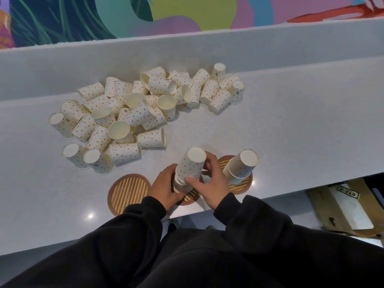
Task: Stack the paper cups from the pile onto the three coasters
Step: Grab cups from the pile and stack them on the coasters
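While left hand [164, 190], right hand [212, 183] grip middle stack [191, 165], counter edge [291, 190] near.

I seem to stand in a café or shop: a long pale counter [291, 121] heaped with paper cups [145, 104], a bright painted mural [187, 13] behind it, cardboard boxes [324, 206] under it.

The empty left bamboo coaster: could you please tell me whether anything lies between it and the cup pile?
Nothing visible: bare grey counter separates the round striped bamboo coaster from the pile of orange-dotted paper cups.
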Motion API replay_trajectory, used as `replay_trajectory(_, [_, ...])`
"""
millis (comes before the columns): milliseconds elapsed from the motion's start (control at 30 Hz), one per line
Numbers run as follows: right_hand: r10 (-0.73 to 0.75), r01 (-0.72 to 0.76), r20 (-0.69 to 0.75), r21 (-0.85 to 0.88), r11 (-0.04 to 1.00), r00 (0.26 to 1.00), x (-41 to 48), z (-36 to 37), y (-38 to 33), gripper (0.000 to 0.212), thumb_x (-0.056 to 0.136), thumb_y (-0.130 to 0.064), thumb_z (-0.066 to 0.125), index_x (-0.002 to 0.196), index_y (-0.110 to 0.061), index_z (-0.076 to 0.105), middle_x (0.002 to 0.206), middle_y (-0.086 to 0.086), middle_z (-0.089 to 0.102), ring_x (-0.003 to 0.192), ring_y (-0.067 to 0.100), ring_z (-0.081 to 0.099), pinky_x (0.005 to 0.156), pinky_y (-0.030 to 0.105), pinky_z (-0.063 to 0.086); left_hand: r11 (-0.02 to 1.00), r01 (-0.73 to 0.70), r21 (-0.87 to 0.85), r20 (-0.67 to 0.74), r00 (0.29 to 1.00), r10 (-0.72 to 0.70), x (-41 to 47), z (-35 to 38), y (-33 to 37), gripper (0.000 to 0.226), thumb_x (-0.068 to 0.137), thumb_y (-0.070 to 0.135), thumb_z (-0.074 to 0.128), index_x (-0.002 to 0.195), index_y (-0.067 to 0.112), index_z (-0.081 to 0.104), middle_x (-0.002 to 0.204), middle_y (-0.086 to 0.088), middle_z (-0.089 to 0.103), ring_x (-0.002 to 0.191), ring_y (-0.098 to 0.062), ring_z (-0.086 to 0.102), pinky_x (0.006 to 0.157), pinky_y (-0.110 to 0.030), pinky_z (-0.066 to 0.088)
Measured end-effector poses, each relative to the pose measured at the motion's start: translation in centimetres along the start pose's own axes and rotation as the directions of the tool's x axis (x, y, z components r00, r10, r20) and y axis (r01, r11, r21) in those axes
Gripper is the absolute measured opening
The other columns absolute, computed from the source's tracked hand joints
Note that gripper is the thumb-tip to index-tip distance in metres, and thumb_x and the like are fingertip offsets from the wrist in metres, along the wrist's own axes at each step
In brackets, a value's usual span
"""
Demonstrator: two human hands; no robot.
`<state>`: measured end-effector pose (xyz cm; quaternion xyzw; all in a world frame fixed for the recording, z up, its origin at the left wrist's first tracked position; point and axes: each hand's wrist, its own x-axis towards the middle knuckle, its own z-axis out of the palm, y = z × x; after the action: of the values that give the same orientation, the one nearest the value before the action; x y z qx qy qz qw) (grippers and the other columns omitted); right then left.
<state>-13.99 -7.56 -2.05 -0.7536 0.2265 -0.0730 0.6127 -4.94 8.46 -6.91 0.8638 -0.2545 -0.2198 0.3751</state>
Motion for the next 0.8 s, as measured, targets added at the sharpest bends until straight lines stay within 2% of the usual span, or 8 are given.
replay_trajectory(67, [-0.002,0.004,0.038,-0.039,0.999,0.999,-0.1,0.4,0.7,0.074,0.079,-0.023,0.088,0.136,-0.041,0.044,0.128,-0.032,0.056,0.124,-0.005,0.054,0.101,0.018,0.049,0.999,0.018,-0.031,0.009,1.000,-0.018,0.0,-0.1,0.2,0.088,0.073,0.029,0.089,0.142,0.036,0.035,0.126,0.020,0.050,0.115,-0.002,0.049,0.100,-0.023,0.044])
replay_trajectory(200, [0.009,0.000,0.082,-0.109,0.994,0.997,0.0,1.1,2.2,0.076,0.076,-0.027,0.088,0.138,-0.037,0.045,0.130,-0.027,0.058,0.127,-0.003,0.054,0.107,0.023,0.049,0.998,0.060,-0.014,0.013,0.998,-0.060,0.0,-0.1,-0.4,0.107,0.071,0.033,0.090,0.154,0.033,0.023,0.138,0.005,0.057,0.122,-0.012,0.055,0.104,-0.034,0.048])
replay_trajectory(367, [0.042,-0.017,0.138,-0.180,0.983,0.990,0.4,1.6,3.4,0.076,0.076,-0.026,0.087,0.136,-0.043,0.044,0.130,-0.020,0.060,0.125,0.002,0.057,0.104,0.021,0.050,0.998,0.066,-0.008,-0.003,0.998,-0.066,-0.2,-0.4,-0.9,0.104,0.073,0.026,0.089,0.155,0.029,0.026,0.136,0.001,0.057,0.120,-0.009,0.051,0.104,-0.027,0.041])
replay_trajectory(500, [0.074,-0.041,0.149,-0.211,0.977,0.986,0.4,1.7,4.0,0.077,0.077,-0.021,0.087,0.135,-0.046,0.044,0.124,-0.031,0.057,0.121,-0.002,0.056,0.094,0.005,0.046,0.999,0.017,0.039,-0.007,1.000,-0.017,0.0,-0.8,-1.6,0.097,0.078,0.018,0.083,0.156,0.031,0.027,0.142,-0.001,0.052,0.128,-0.015,0.053,0.111,-0.038,0.045])
replay_trajectory(567, [0.079,-0.041,0.155,-0.235,0.971,0.985,0.5,1.8,4.3,0.079,0.077,-0.020,0.087,0.136,-0.048,0.042,0.125,-0.030,0.057,0.122,-0.002,0.055,0.093,0.004,0.044,0.996,-0.017,0.092,-0.022,1.000,0.019,0.4,-1.8,-1.6,0.091,0.082,0.009,0.075,0.156,0.030,0.027,0.139,-0.003,0.052,0.125,-0.015,0.053,0.110,-0.041,0.047])
replay_trajectory(633, [0.081,-0.038,0.161,-0.259,0.965,0.984,0.6,1.8,4.7,0.081,0.076,-0.020,0.087,0.138,-0.047,0.042,0.129,-0.027,0.056,0.125,0.000,0.054,0.099,0.009,0.046,0.989,-0.035,0.146,-0.072,0.996,0.046,1.1,-3.4,-1.4,0.083,0.086,0.004,0.070,0.155,0.028,0.031,0.137,-0.004,0.054,0.123,-0.016,0.054,0.109,-0.039,0.047])
replay_trajectory(700, [0.083,-0.034,0.165,-0.281,0.959,0.983,0.7,1.8,5.0,0.082,0.076,-0.021,0.087,0.141,-0.045,0.042,0.132,-0.025,0.056,0.127,0.002,0.053,0.106,0.021,0.048,0.978,-0.036,0.204,-0.133,0.989,0.064,2.3,-5.4,-1.1,0.076,0.089,0.005,0.068,0.153,0.028,0.035,0.143,-0.004,0.052,0.129,-0.018,0.052,0.112,-0.039,0.045])
replay_trajectory(800, [0.091,-0.029,0.176,-0.324,0.946,0.980,1.0,1.8,4.8,0.082,0.078,-0.027,0.088,0.143,-0.042,0.041,0.136,-0.017,0.059,0.126,0.005,0.053,0.107,0.027,0.050,0.938,-0.041,0.345,-0.179,0.978,0.109,5.0,-8.0,-0.6,0.074,0.089,0.009,0.070,0.153,0.023,0.036,0.154,-0.007,0.043,0.139,-0.025,0.045,0.117,-0.042,0.039])
